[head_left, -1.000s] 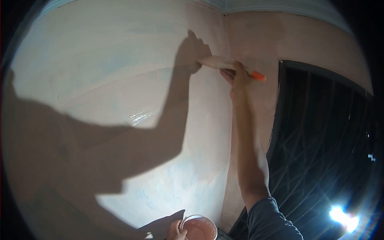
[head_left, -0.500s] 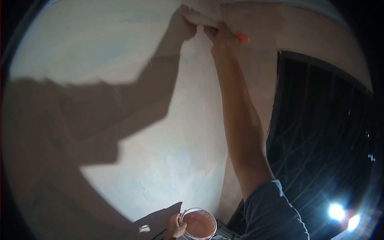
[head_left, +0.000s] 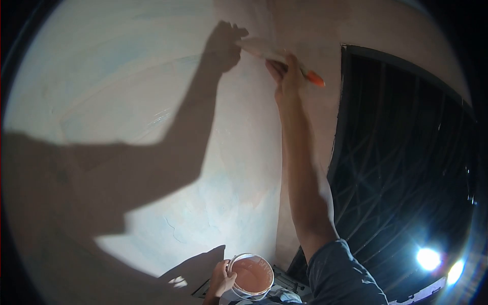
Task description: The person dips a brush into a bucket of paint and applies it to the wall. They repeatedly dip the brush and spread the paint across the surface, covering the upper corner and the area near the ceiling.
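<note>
High up near the corner, my right hand (head_left: 285,73) grips a wide paintbrush (head_left: 258,49) whose handle ends in orange. The brush head points left, close to the painted wall (head_left: 244,173). Low in the view, my left hand (head_left: 222,280) is closed over the rim of a small white bucket (head_left: 271,290). Pinkish-brown paint (head_left: 252,277) fills part of it, and smears coat its inner wall.
A large shadow of my arm and body (head_left: 168,147) falls across the wall's left side. On the right is a dark framed opening (head_left: 391,168) with crossing bars. Two bright lamps (head_left: 428,259) glare at lower right. A thin crack (head_left: 174,231) marks the wall.
My right hand and the brush have come lower in the view and a little to the right. The arm's shadow has dropped too. My left hand still holds the bucket.
</note>
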Demonstrator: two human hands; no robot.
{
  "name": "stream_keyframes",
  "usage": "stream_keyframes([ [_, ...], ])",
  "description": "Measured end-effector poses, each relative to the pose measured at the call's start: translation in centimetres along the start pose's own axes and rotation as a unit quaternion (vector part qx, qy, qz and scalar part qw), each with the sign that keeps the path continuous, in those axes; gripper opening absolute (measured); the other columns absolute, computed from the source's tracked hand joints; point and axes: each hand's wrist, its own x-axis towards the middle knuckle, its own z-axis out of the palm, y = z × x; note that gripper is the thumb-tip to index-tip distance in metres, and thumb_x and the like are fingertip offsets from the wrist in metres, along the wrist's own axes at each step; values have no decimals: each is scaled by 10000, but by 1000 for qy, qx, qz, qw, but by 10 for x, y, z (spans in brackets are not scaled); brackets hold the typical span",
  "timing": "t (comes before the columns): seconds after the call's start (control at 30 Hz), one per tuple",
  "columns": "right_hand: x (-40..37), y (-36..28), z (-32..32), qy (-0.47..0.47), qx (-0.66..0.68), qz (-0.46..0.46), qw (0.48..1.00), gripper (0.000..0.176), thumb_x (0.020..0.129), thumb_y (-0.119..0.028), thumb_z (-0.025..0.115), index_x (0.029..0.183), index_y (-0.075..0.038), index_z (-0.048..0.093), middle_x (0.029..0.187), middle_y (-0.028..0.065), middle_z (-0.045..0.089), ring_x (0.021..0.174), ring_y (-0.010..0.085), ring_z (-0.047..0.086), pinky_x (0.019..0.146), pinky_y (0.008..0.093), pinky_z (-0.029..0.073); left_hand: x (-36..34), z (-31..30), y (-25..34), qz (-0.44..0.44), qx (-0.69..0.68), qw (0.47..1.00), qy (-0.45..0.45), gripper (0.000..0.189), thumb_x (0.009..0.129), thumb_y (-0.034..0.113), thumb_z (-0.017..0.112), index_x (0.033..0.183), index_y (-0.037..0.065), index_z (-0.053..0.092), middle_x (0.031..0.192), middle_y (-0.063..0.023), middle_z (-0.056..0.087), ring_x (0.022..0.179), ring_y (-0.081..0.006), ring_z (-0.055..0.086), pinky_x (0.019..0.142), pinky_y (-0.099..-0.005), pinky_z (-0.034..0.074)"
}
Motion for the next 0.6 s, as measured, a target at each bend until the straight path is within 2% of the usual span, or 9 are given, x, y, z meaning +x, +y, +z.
stream_keyframes([
  [0.07, 6, 5, 11, -5, 23, 9, 1000, 303, 906, -144, 575, 1127, 45, 489, 993, 154, 612, 848, 293, 664, 791, 401, 614, 1, 1, -1, 0, 8, 999, -35, 450, 716, 133, 631, 1133, -28, 573, 999, -224, 607, 875, -344, 616, 788, -394, 500],
  [0.17, 6, 29, -15, 11, -4, 23, 1000, 327, 898, -174, 608, 1132, 21, 491, 985, 147, 616, 854, 282, 663, 792, 400, 610, 1, 4, -5, -13, 0, 999, -51, 451, 720, 133, 634, 1137, -28, 572, 996, -220, 608, 864, -336, 618, 784, -390, 502],
  [0.3, -88, 49, -125, 94, -71, 70, 990, 373, 885, -251, 646, 1165, -39, 519, 1049, 124, 613, 906, 248, 658, 802, 383, 600, -4, 7, -3, -8, -31, 999, -35, 451, 717, 133, 634, 1134, -28, 574, 978, -214, 607, 850, -321, 617, 778, -387, 501],
  [0.37, -137, 45, -176, 152, -126, 148, 969, 434, 879, -298, 651, 1212, -55, 515, 1092, 119, 610, 941, 239, 654, 836, 370, 586, -5, 11, -14, -2, -32, 999, -39, 453, 713, 130, 635, 1133, -27, 573, 979, -213, 607, 851, -323, 616, 777, -387, 501],
  [0.47, -148, 40, -223, 139, -153, 151, 967, 476, 873, -335, 656, 1232, -57, 514, 1087, 115, 618, 941, 226, 658, 830, 344, 586, -1, 9, -14, 9, -30, 999, -36, 454, 702, 123, 636, 1127, -23, 572, 981, -211, 606, 854, -329, 614, 771, -392, 500],
  [0.5, -138, 38, -216, 158, -119, 137, 971, 371, 887, -273, 650, 1170, -54, 552, 1063, 114, 628, 886, 212, 667, 782, 335, 602, 3, 7, -15, 11, -25, 999, -42, 452, 702, 123, 635, 1126, -21, 572, 980, -210, 605, 855, -333, 614, 771, -396, 499],
  [0.53, -123, 38, -210, 146, -99, 118, 977, 370, 886, -271, 650, 1164, -46, 552, 1052, 116, 630, 866, 212, 668, 776, 336, 604, 6, 6, -15, 13, -21, 998, -51, 451, 703, 122, 635, 1126, -20, 572, 980, -209, 605, 856, -336, 613, 771, -399, 499],
  [0.57, -104, 39, -203, 136, -79, 100, 983, 369, 885, -268, 649, 1157, -39, 552, 1041, 117, 632, 845, 211, 669, 771, 337, 606, 7, 7, -14, 17, -12, 999, -37, 337, 714, 69, 597, 1041, -10, 582, 914, -163, 611, 798, -274, 617, 720, -356, 499],
  [0.6, -81, 38, -193, 122, -72, 86, 986, 361, 886, -263, 647, 1146, -30, 552, 1032, 116, 630, 848, 213, 665, 763, 338, 609, 10, 4, -10, 30, 1, 999, -44, 335, 711, 65, 594, 1037, -12, 581, 912, -169, 609, 798, -284, 618, 721, -358, 500],
])
